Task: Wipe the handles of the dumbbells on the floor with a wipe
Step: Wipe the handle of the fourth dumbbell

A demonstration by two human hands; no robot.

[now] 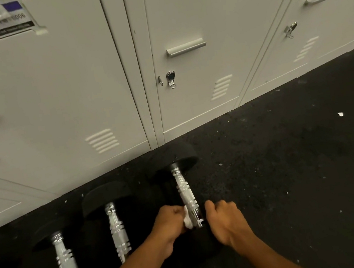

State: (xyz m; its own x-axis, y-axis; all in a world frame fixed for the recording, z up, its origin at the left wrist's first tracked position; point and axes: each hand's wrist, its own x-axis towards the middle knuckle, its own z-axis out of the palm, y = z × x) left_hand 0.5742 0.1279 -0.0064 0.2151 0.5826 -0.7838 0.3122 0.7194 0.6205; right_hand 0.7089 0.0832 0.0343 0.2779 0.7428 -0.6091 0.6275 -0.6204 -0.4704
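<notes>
- Several pale lockers fill the wall beyond both hands. Each door has a bar pull, a metal lock and vent slots. A blurred label sits far up and left of the hands.
- Black speckled floor runs from the foot of the lockers back under the hands and out to their right.
- Three dumbbells lie side by side on the floor, chrome bars pointing toward the lockers and black heads at the far ends.
- Left dumbbell lies well left of the hands, and the middle dumbbell just left of the left forearm.
- Right dumbbell lies between the hands. Its handle stretches away from them, and its near head is a dark mass under the wrists.
- Left hand is curled, pinching the wipe and pressing it to the left side of that handle, at its near end.
- Right hand sits just right of the handle, fingers curled under, thumb raised close to the chrome. Whether it grips anything, I cannot tell.
- Wipe, small, white and crumpled, sits between the left fingers and the handle, touching both.
- One white scrap lies on the floor, far beyond and right of the right hand.
</notes>
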